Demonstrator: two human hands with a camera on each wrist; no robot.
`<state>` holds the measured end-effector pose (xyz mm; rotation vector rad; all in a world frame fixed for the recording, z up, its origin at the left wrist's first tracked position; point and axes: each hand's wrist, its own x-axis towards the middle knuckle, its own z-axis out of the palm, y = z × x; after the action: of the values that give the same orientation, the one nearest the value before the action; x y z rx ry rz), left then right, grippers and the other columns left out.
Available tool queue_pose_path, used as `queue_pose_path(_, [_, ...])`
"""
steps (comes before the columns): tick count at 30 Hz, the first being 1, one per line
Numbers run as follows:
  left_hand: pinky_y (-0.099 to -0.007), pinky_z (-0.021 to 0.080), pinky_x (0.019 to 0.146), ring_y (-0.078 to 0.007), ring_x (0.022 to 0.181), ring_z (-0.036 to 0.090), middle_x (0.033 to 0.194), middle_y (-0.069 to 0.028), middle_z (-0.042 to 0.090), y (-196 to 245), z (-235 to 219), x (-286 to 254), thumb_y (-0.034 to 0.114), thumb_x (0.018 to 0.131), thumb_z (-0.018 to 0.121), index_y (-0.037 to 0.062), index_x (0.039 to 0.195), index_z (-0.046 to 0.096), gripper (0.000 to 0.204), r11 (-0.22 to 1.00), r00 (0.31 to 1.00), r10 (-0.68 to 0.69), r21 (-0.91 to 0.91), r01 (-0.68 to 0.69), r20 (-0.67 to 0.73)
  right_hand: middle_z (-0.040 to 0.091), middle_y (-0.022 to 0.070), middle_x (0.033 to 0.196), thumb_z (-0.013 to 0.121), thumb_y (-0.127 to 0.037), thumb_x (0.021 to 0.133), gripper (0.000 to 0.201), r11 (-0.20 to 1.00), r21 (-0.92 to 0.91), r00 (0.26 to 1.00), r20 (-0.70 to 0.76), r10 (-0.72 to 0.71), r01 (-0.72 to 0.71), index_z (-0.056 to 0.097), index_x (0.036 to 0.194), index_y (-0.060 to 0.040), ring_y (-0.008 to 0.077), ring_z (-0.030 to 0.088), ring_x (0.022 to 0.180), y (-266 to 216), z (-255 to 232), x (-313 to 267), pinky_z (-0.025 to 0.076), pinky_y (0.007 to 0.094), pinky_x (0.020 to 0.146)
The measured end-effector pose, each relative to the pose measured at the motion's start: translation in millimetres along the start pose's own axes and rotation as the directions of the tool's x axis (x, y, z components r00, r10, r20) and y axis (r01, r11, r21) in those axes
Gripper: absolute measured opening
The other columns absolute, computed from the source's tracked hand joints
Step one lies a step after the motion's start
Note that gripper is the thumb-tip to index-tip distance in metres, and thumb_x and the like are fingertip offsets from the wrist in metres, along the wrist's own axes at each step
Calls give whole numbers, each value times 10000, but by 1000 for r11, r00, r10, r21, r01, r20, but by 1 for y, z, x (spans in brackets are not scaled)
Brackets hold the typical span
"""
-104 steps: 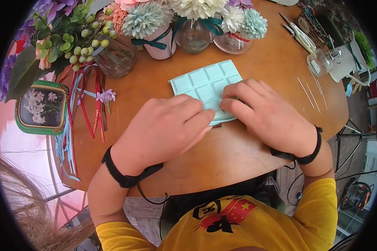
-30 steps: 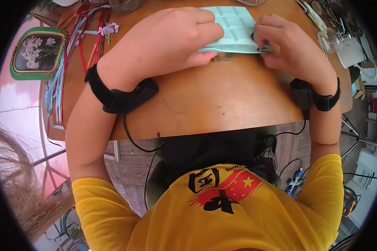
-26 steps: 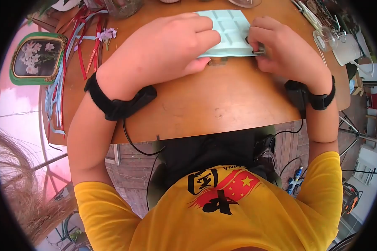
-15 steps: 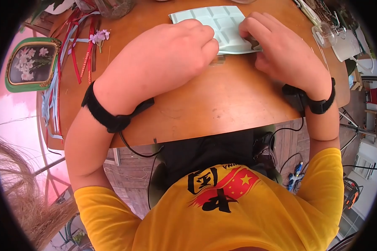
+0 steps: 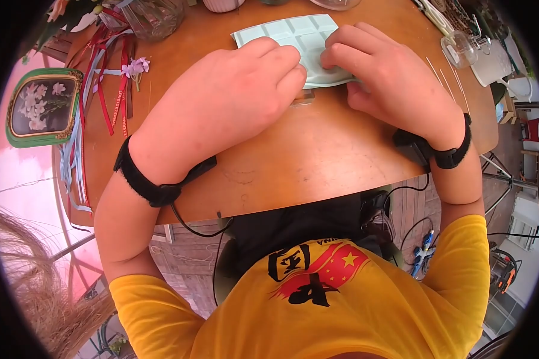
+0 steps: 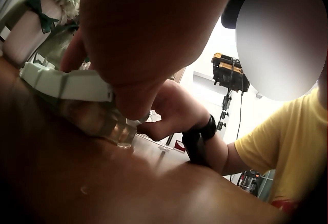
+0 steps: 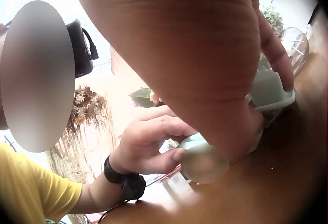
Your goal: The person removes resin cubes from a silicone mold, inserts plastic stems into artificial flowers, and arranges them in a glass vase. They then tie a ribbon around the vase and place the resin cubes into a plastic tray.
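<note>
Each hand grips the pale mint segmented tray (image 5: pixel 310 45), the left hand (image 5: pixel 239 81) at its near left side and the right hand (image 5: pixel 389 78) at its right, a gap between them; the tray is over the table (image 5: pixel 317 149), a small clear piece (image 5: pixel 303 99) showing at its near edge. Uneven pulling could bend the tray if it is soft, or a knock could skid that piece away. Farther out, lettering on a red ribbon (image 5: pixel 119 105) seems to begin LOVE, the rest too small; the yellow shirt (image 5: pixel 317 323) bears black characters and the letters INA; I can read no brand
</note>
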<state>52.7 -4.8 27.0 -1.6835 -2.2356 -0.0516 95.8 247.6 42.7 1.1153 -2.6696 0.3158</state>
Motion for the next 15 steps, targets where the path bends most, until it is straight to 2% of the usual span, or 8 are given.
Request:
queue_pose_path(7, [-345, 561, 691, -244, 931, 631, 967, -56, 590, -4, 2, 1, 89, 728, 756, 63, 1074, 650, 363, 999, 1000, 23, -22, -24, -17, 613, 77, 1036, 655, 46, 679, 370, 999, -27, 997, -65, -35, 33, 609, 1031, -61, 319, 615, 958, 3, 2, -1, 548, 409, 774])
queue_pose_path(15, [-343, 552, 658, -234, 895, 635, 986, -21, 602, -5, 0, 10, 65, 701, 741, 124, 1054, 653, 369, 999, 999, 2, -33, -3, -42, 575, 92, 972, 648, 36, 686, 338, 999, 23, 999, -19, 45, -44, 591, 1004, -62, 330, 604, 923, 6, 5, -3, 529, 425, 742])
